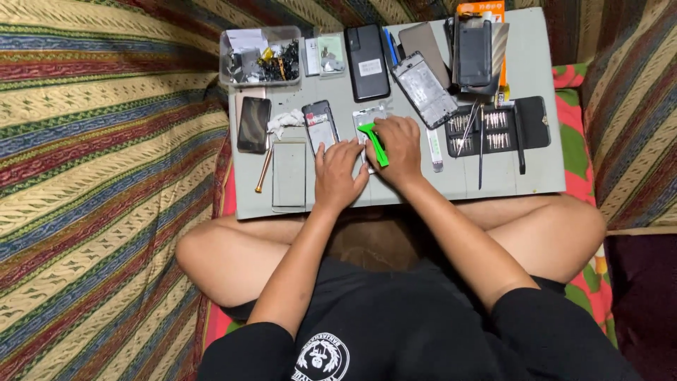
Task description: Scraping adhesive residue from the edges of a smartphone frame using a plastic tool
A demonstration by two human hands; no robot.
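Observation:
A grey work board (536, 169) rests across my crossed legs. My right hand (399, 149) grips a bright green plastic pry tool (374, 141), its tip against an opened phone frame (367, 116) lying at the board's middle. My left hand (338, 175) lies flat just left of it, fingers pressing on the frame's lower edge and partly covering it. Next to my left fingers sits another opened phone (319, 125) with its insides showing.
A clear box of small parts (259, 56) stands at the back left. Several phones and back covers lie along the far edge, among them a black phone (367, 62). An open screwdriver bit case (497, 125) sits right. A glass panel (289, 176) and a dark phone (253, 124) lie left.

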